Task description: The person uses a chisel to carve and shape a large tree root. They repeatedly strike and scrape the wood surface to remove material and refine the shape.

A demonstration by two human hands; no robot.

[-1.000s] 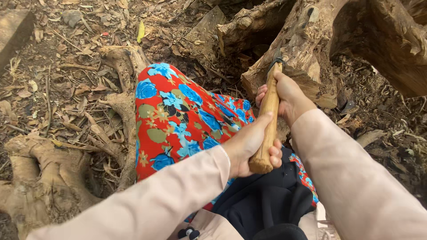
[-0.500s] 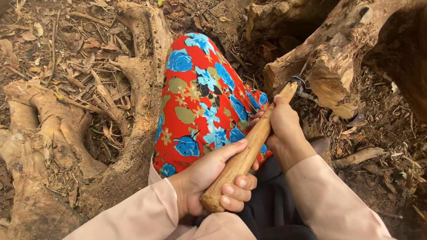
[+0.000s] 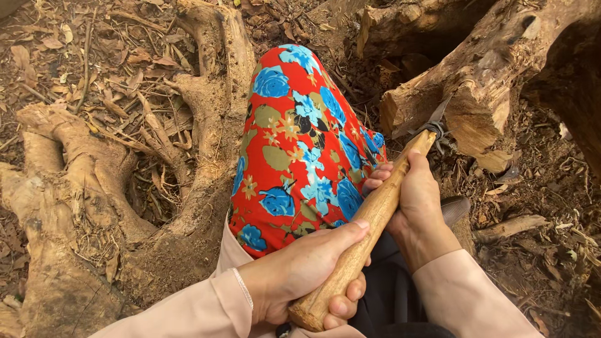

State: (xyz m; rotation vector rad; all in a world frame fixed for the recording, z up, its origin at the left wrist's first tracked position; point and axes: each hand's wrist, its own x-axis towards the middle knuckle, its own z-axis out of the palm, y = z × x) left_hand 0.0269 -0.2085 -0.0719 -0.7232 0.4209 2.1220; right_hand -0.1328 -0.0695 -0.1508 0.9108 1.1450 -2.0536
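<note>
Where the metal blade (image 3: 438,116) meets the split tree stump (image 3: 482,94), I can make out only a thin grey sliver; its edge is hidden against the wood. The butt of the wooden handle (image 3: 369,225) is covered by my left hand (image 3: 300,275), which is wrapped tight around it, while my right hand (image 3: 416,200) is closed around the shaft higher up, near the head. The handle is pale, smooth and round, slanting up to the right across my knee in red floral fabric (image 3: 294,150). Gnarled roots (image 3: 75,188) lie at left.
</note>
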